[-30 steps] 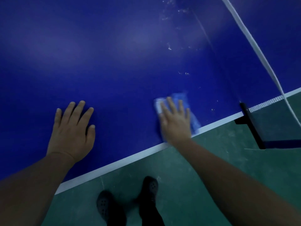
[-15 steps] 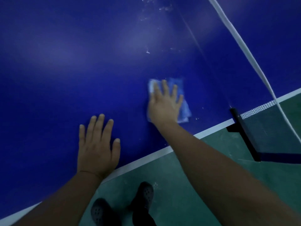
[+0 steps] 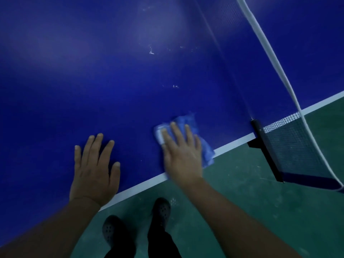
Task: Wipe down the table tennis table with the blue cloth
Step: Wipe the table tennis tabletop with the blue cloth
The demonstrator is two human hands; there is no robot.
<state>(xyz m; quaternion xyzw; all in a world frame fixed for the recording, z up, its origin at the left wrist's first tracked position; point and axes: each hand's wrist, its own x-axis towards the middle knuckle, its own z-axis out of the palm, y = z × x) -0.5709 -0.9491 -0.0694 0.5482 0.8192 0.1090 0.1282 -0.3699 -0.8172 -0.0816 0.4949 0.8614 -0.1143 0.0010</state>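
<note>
blue cloth (image 3: 202,146): drawn back from mid-worktop to the white edge line (image 3: 141,185) under the flat, open right hand (image 3: 181,155); left hand (image 3: 94,170) open, braced flat; white specks (image 3: 151,52) farther in not yet wiped.

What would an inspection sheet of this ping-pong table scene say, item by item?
Surface: blue table tennis table with a white edge line; small white specks beyond the cloth.
Job's things: blue cloth lies flat near the edge, one corner overhanging it.
Clutter: nothing seen.
Hands: right hand presses flat on the cloth; left hand rests flat on the table, holding nothing.
Cables: nothing seen; a white net cord runs along the net's top.
Surroundings: net on a black clamp post to the right; green floor; dark shoes below.
</note>
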